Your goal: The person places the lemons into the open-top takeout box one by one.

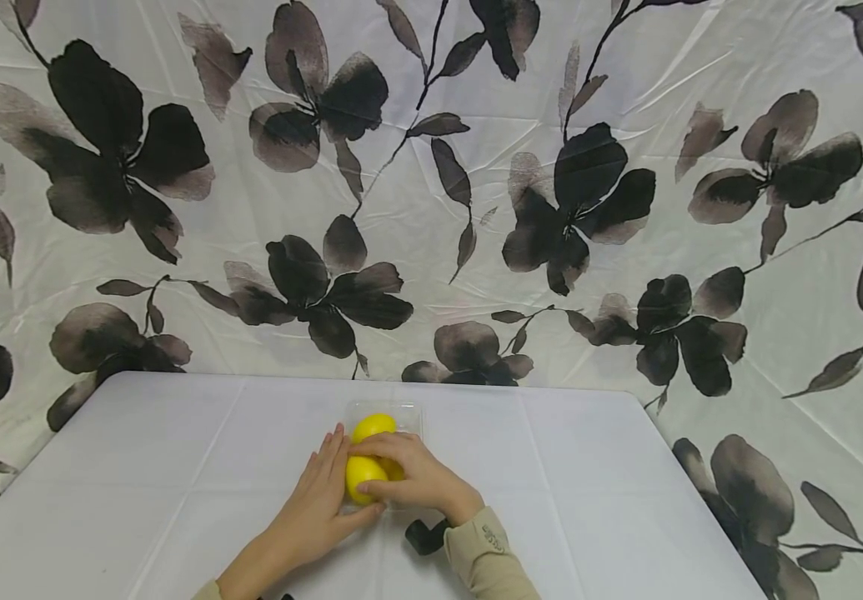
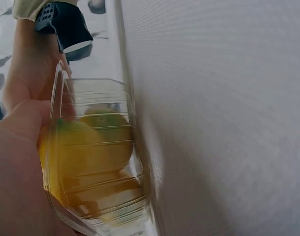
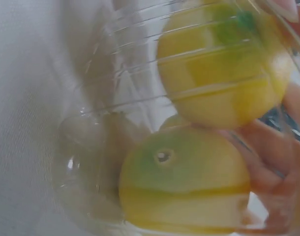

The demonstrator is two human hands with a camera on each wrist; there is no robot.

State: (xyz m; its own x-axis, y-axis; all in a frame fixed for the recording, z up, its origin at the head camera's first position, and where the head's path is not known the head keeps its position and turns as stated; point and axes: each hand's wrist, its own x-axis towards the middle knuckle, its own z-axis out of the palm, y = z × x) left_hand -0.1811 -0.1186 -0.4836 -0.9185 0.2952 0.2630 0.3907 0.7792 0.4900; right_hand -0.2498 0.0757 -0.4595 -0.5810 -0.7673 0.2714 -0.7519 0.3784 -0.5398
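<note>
A clear plastic container [image 1: 410, 412] holds several yellow lemons near the middle of the table. One lemon [image 1: 375, 426] lies at its far end, and another partly shows under my right hand. My right hand [image 1: 422, 473] pinches the near lemon [image 1: 363, 477] between thumb and fingers from the right. Along the container's left side rests my left hand [image 1: 314, 504], fingers straight and thumb stretched across its near end. In the left wrist view, lemons [image 2: 71, 147] show through the ribbed clear wall [image 2: 98, 84]. The right wrist view shows a green-tipped lemon [image 3: 189, 182] through the plastic.
A white-covered table [image 1: 138, 467] extends on both sides of the container. Behind it hangs a white cloth [image 1: 431, 217] with dark flower prints. A black wrist-worn device [image 1: 425, 536] sits by the right sleeve.
</note>
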